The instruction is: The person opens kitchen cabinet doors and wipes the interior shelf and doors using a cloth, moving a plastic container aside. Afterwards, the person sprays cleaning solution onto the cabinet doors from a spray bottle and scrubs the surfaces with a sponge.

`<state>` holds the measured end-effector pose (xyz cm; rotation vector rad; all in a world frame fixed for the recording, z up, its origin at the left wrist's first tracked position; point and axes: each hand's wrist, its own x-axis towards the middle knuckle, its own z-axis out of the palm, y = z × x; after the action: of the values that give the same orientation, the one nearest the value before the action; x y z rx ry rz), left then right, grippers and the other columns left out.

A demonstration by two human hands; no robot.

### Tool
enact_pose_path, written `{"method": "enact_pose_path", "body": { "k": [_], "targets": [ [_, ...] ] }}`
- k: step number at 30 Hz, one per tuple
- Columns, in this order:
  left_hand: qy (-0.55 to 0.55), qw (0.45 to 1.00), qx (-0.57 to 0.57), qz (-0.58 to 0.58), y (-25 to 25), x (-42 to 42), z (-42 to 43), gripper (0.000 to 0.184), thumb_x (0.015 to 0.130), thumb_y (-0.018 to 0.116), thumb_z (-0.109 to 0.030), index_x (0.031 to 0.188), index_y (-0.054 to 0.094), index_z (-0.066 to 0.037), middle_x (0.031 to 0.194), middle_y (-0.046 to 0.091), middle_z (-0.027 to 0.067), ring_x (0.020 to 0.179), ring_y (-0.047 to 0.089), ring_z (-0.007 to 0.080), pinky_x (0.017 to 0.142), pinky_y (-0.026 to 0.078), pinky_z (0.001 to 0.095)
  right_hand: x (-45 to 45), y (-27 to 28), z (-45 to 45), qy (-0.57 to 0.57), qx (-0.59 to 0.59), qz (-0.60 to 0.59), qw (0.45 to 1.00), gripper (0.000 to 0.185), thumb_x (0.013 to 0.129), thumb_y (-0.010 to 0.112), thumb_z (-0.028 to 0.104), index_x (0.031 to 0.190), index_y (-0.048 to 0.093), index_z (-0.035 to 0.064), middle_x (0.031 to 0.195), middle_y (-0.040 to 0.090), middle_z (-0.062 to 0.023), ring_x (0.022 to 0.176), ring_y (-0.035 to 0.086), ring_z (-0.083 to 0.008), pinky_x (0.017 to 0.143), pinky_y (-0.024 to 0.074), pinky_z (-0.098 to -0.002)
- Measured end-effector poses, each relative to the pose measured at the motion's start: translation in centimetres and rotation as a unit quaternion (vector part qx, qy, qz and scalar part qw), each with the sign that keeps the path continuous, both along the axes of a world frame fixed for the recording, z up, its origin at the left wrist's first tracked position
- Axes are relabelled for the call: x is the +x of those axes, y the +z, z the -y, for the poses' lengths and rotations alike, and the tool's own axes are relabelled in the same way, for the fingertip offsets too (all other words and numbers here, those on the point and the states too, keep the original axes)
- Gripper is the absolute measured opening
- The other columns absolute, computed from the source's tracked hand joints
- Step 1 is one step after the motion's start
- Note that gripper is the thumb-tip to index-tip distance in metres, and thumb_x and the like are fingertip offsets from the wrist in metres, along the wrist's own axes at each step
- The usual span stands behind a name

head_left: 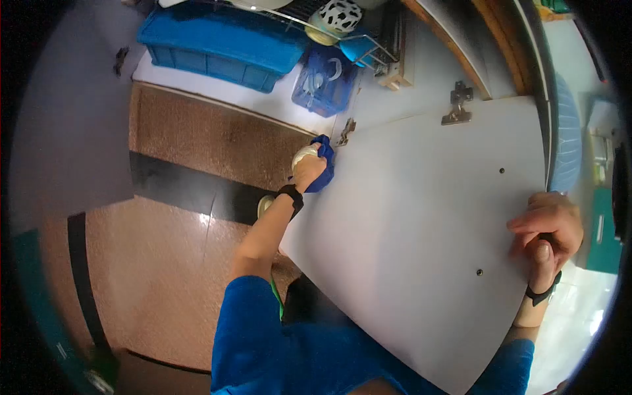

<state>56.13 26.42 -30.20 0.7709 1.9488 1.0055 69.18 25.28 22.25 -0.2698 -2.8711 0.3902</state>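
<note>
My left hand (309, 172) is closed around a dark blue cloth (324, 172), close to the hinge side of a white cabinet door (408, 210). A pale rounded thing (303, 154) shows beside those fingers; its kind is unclear. The door stands swung out in front of me, its inner face showing two screws and a metal hinge (457, 105). A second hinge (346, 133) sits just above the cloth. At the door's outer edge, my right hand (550, 230) has its fingers bent over the edge, gripping it. Dark bands circle both wrists.
Inside the cabinet are a blue plastic crate (217, 49), a smaller blue container (325, 80) and a wire rack (289, 16) holding a black-and-white spotted item (339, 16). Brown floor tiles (158, 263) lie at left. A teal cabinet (602, 230) stands at far right.
</note>
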Motion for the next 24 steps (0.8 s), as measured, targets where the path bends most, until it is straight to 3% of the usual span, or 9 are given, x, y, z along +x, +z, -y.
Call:
{"method": "enact_pose_path", "body": {
  "k": [9,11,13,15,17,19,21,22,24],
  "targets": [
    [0.044,0.999,0.001,-0.01,4.0,-3.5,7.4,0.056,0.086,0.064,-0.026,0.139,0.06,-0.009,0.132,0.065,0.022,0.124,0.061,0.0382,0.106,0.047,0.0442,-3.3,0.3,2.3,-0.099,-0.084,0.022,0.991,0.022,0.098,0.056,0.011,0.086,0.071,-0.0011,0.071,0.067,-0.0049,0.047,0.058,-0.0077,0.047,0.0398,-0.0204],
    [0.12,0.989,0.001,-0.082,2.8,-4.3,11.8,0.055,0.085,0.066,-0.027,0.137,0.061,-0.009,0.129,0.067,0.0225,0.122,0.063,0.0374,0.104,0.049,0.0428,-4.7,0.8,2.8,-0.068,-0.063,0.064,0.994,0.033,0.105,0.05,0.023,0.089,0.069,0.0004,0.073,0.063,-0.0029,0.049,0.053,-0.007,0.05,0.0385,-0.0225],
    [0.164,0.98,-0.01,-0.113,1.7,-5.0,16.3,0.055,0.084,0.068,-0.028,0.135,0.063,-0.008,0.124,0.069,0.0231,0.117,0.066,0.0379,0.102,0.051,0.0419,-6.2,0.5,2.6,-0.078,-0.125,0.02,0.989,0.028,0.098,0.059,0.025,0.089,0.074,0.0032,0.072,0.071,-0.0067,0.059,0.067,-0.0158,0.052,0.0481,-0.0274],
    [0.199,0.974,-0.019,-0.108,3.3,-5.3,21.0,0.053,0.084,0.07,-0.027,0.133,0.064,-0.007,0.119,0.072,0.0231,0.113,0.068,0.0388,0.098,0.052,0.0409,-6.9,0.4,1.9,-0.056,-0.123,0.012,0.991,0.03,0.101,0.056,0.026,0.091,0.072,0.0028,0.069,0.066,-0.0038,0.057,0.063,-0.014,0.054,0.0464,-0.0274],
    [0.166,0.954,0.04,-0.247,-3.7,-6.1,25.4,0.053,0.084,0.07,-0.026,0.133,0.064,-0.007,0.12,0.071,0.0225,0.113,0.068,0.0378,0.098,0.052,0.0403,-7.3,0.7,2.5,-0.025,-0.125,-0.002,0.992,0.031,0.103,0.054,0.026,0.093,0.071,0.0024,0.066,0.061,-0.0009,0.056,0.059,-0.0122,0.056,0.0447,-0.0275],
    [0.197,0.964,-0.081,-0.16,-1.9,-6.2,28.9,0.055,0.086,0.067,-0.023,0.139,0.06,-0.01,0.125,0.07,0.0206,0.117,0.067,0.0353,0.1,0.051,0.0396,-7.1,1.1,3.5,-0.046,-0.154,-0.099,0.982,0.036,0.102,0.057,0.025,0.083,0.072,-0.002,0.061,0.065,-0.0047,0.048,0.059,-0.0123,0.048,0.0454,-0.0293],
    [0.31,0.94,-0.087,-0.11,8.8,-2.9,31.2,0.057,0.086,0.066,-0.021,0.141,0.058,-0.009,0.127,0.07,0.0207,0.118,0.067,0.0338,0.101,0.05,0.0393,-7.3,0.3,2.4,0.004,-0.135,-0.159,0.978,0.036,0.102,0.057,0.024,0.081,0.072,-0.0029,0.06,0.065,-0.0043,0.046,0.057,-0.01,0.047,0.043,-0.0289],
    [0.32,0.935,-0.091,-0.122,9.7,-2.2,32.5,0.057,0.086,0.066,-0.021,0.141,0.058,-0.009,0.127,0.07,0.0207,0.118,0.067,0.0338,0.101,0.05,0.0393,-7.1,0.4,2.6,0.005,-0.131,-0.185,0.974,0.035,0.1,0.059,0.024,0.081,0.071,-0.0031,0.061,0.066,-0.0079,0.05,0.06,-0.0133,0.05,0.0445,-0.0312],
    [0.339,0.921,-0.037,-0.186,10.4,-0.9,35.2,0.048,0.088,0.067,-0.022,0.132,0.063,-0.005,0.111,0.075,0.0122,0.098,0.071,0.0267,0.09,0.053,0.0378,-7.0,-0.2,2.2,0.055,-0.063,-0.295,0.952,0.032,0.097,0.062,0.024,0.081,0.072,-0.0017,0.064,0.067,-0.0123,0.057,0.064,-0.0189,0.056,0.0483,-0.0357]
  ]
}}
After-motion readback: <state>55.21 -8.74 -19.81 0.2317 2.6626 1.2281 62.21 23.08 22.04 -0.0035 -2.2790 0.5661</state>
